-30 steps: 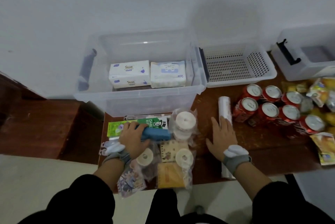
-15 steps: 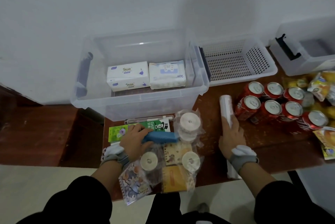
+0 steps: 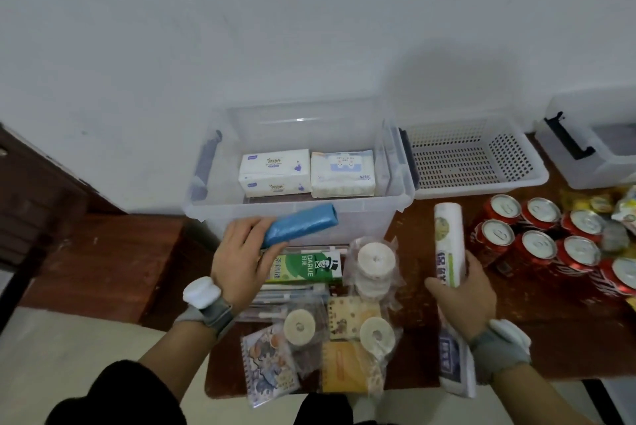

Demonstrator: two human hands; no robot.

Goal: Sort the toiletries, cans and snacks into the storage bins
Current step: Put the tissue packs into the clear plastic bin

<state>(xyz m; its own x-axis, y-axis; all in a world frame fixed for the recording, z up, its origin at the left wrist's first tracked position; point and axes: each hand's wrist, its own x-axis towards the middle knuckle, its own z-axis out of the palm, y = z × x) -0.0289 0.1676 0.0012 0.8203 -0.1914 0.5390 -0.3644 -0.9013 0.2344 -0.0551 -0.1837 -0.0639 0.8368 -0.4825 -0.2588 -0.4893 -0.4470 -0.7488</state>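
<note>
My left hand [image 3: 239, 261] is shut on a blue roll [image 3: 300, 224], lifted in front of the clear storage bin [image 3: 296, 209]. That bin holds two tissue packs [image 3: 275, 171] side by side. My right hand [image 3: 463, 290] grips a white roll with green print [image 3: 448, 242], raised a little off the table. Below my left hand lie a green Darlie toothpaste box [image 3: 306, 268] and bagged white rolls [image 3: 375, 261]. Red cans [image 3: 537, 245] stand in a cluster to the right.
A white perforated basket [image 3: 478, 180] sits right of the clear bin, and another clear bin [image 3: 592, 156] stands at the far right. Yellow snack packets [image 3: 619, 208] lie behind the cans. Small notebooks [image 3: 347, 318] and another white pack [image 3: 454, 366] rest near the table's front edge.
My left hand has lifted the blue roll off the pile toward the clear bin. My right hand has closed on the white roll and raised it.
</note>
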